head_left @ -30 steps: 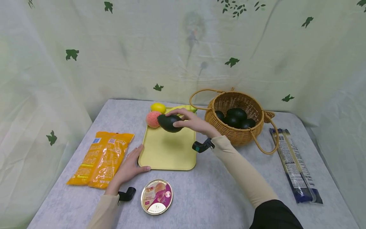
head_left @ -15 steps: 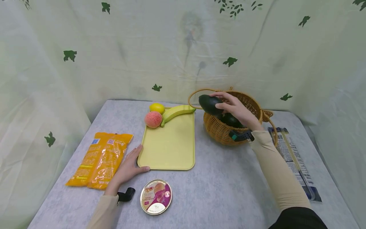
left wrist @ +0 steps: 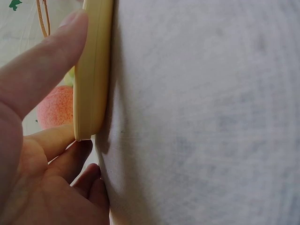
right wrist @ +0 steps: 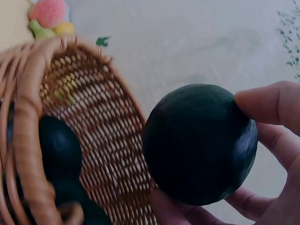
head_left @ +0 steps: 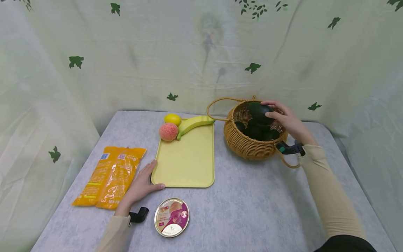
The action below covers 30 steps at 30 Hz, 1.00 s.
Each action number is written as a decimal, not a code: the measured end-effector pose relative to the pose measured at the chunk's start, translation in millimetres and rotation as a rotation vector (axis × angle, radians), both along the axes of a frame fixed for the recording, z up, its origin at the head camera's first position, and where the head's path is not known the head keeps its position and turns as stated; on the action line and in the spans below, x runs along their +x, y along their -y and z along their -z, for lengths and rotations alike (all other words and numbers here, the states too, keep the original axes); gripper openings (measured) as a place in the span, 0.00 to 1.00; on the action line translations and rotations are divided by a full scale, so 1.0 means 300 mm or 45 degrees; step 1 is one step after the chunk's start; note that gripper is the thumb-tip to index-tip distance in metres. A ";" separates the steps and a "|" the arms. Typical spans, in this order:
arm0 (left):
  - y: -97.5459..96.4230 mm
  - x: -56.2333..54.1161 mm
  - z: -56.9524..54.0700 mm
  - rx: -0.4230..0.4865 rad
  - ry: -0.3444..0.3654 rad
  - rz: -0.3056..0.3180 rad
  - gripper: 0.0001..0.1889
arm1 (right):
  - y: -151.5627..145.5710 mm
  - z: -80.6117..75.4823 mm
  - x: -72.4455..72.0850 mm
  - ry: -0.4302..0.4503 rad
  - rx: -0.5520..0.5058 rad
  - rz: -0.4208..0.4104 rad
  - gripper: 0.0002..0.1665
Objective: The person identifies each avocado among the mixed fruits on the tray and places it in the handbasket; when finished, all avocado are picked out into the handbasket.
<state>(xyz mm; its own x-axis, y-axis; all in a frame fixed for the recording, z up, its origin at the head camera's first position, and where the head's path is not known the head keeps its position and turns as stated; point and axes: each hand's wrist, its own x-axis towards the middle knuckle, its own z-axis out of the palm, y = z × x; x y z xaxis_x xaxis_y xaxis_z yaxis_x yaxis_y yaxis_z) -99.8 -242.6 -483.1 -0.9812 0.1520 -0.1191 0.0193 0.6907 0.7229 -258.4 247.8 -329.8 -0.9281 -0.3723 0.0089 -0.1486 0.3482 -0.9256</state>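
In the head view, my right hand (head_left: 286, 119) grips a dark green avocado (head_left: 259, 112) over the wicker basket (head_left: 248, 148). Thumb and fingers span the avocado's round end in the right wrist view, beside the basket rim. Several more dark avocados (head_left: 255, 131) lie inside the basket. My left hand (head_left: 141, 184) rests at the near left corner of a pale yellow tray (head_left: 185, 161), thumb along the front edge and fingers along the left side. A banana (head_left: 196, 123), a pink peach-like fruit (head_left: 168, 132) and a lemon (head_left: 172, 119) sit at the tray's far end.
An orange plastic bag (head_left: 110, 176) lies left of the tray. Before the tray stands a round tin (head_left: 171, 217) with a purple and pink lid. The basket's looped handle (head_left: 217, 100) leans out toward the tray. A patterned curtain (head_left: 141, 52) hangs behind the table.
My right hand has carried the avocado from above the tray rightward to over the basket, uncovering the banana. The left hand has stayed at the tray's corner.
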 end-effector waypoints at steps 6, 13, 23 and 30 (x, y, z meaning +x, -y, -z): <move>0.001 0.006 -0.006 0.006 0.010 -0.009 0.54 | -0.028 0.005 -0.017 0.043 0.016 0.033 0.28; 0.000 0.009 -0.007 0.007 0.006 -0.015 0.54 | -0.028 0.012 -0.056 0.048 0.141 0.020 0.28; -0.007 -0.001 0.013 -0.007 -0.005 0.012 0.54 | -0.013 0.025 -0.113 -0.001 0.385 -0.033 0.25; -0.012 -0.004 0.014 0.005 -0.020 0.022 0.54 | -0.022 0.027 -0.111 0.026 0.448 -0.113 0.25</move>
